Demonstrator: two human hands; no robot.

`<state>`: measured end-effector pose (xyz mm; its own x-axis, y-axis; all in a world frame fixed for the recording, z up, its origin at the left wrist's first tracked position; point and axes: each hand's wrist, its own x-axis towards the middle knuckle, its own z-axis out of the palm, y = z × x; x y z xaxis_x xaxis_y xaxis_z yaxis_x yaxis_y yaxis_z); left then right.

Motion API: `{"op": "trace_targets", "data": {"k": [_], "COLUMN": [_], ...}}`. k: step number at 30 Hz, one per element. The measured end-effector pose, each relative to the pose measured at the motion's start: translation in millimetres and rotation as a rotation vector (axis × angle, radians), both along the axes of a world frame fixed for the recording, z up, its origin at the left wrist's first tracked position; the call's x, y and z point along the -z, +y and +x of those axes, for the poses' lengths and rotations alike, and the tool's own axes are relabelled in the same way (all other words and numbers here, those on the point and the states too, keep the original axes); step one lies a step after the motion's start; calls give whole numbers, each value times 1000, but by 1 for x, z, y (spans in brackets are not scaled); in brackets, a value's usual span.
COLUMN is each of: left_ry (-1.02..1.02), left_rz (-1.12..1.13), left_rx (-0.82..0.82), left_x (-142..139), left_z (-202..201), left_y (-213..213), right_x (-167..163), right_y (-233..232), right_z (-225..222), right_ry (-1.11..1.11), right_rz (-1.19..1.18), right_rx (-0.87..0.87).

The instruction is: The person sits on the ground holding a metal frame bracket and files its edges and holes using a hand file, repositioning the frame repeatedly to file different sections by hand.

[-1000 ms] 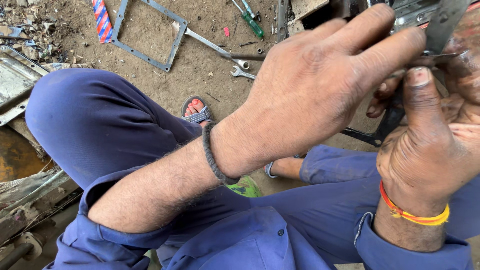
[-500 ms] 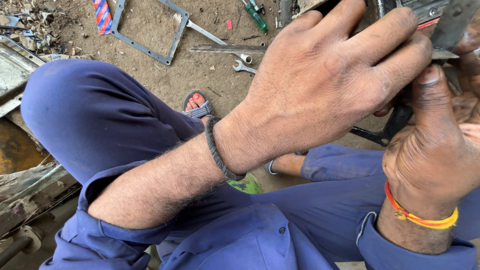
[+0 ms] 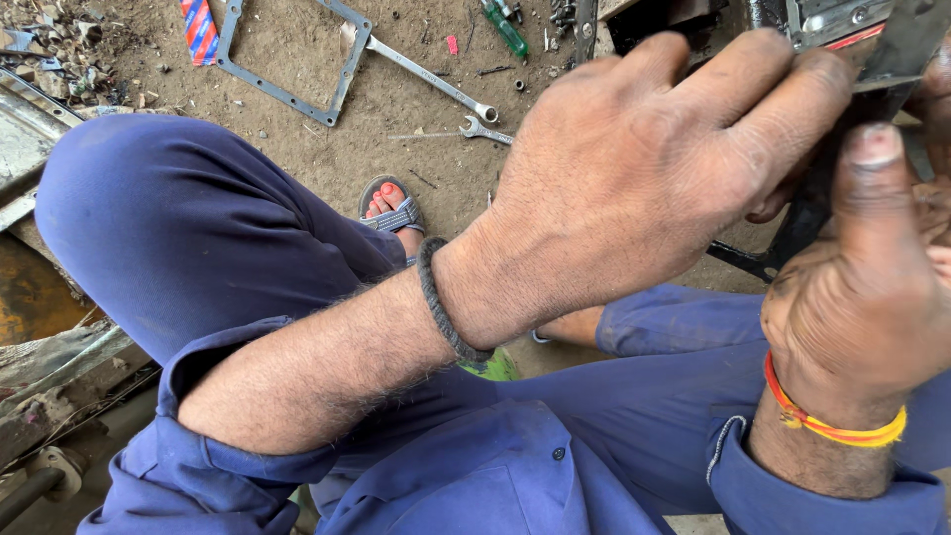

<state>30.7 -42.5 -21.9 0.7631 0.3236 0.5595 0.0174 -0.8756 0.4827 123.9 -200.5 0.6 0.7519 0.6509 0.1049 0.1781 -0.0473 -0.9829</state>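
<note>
Near: both forearms come up out of rolled blue sleeves; the person sits cross-legged in blue overalls (image 3: 178,228) on bare dirt

Left hand (image 3: 644,178): fingers curled over the top edge of a dark metal part (image 3: 852,30) at upper right, gripping it. A dark cord band (image 3: 441,302) sits on that wrist

Right hand (image 3: 872,297): clenched against the same part from below, thumb (image 3: 877,159) pressed up along its edge; orange-yellow thread (image 3: 832,421) on the wrist. Whether it also holds a tool I cannot tell, the palm side is hidden

The part is at the far right top corner, mostly cut off by the frame and covered by both hands

Risks, my read:
- bare fingers wrapped over a sheet-metal edge with a red strip; a slip under force could cut them
- hands look greasy, so grip is poor
- sandalled foot (image 3: 391,208) sits directly below the work; a dropped part lands on toes
- loose screws and bits on the dirt are easy to lose

Far: combination spanner (image 3: 483,130) mid-ground, a longer ring spanner (image 3: 421,71) beyond it, grey rectangular frame gasket (image 3: 287,94) far left, green-handled screwdriver (image 3: 505,28) far centre

Packaging: only one item, a red, white and blue striped wrapper or strip (image 3: 201,32) at the far left top; no legible labels or signs
</note>
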Motion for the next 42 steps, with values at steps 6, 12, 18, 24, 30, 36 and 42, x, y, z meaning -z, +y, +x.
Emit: {"op": "trace_targets", "data": {"k": [6,12,18,24,30,36,42], "left_ry": [-38,-46,-68,-102,-76,-79,-160], "left_rz": [-157,-265,-388,-512,-569,-664,-863], "left_rx": [31,7,27,38,86,105,161], "left_x": [-3,3,1,-4,3,8,8], "left_z": [0,-3,-2,2,1,3,6], "left_y": [-6,-9,-9,-8,-6,-8,-12], "right_x": [7,11,10,11,11,14,17], "right_y": [-14,-15,-12,-10,-9,-8,-7], "right_z": [13,13,13,15,16,16,15], "right_ry": [192,210,219,222,235,245,254], "right_rz": [92,121,136,148,153,168,186], "right_rx": [-42,-45,-43,-40,-45,-35,-27]}}
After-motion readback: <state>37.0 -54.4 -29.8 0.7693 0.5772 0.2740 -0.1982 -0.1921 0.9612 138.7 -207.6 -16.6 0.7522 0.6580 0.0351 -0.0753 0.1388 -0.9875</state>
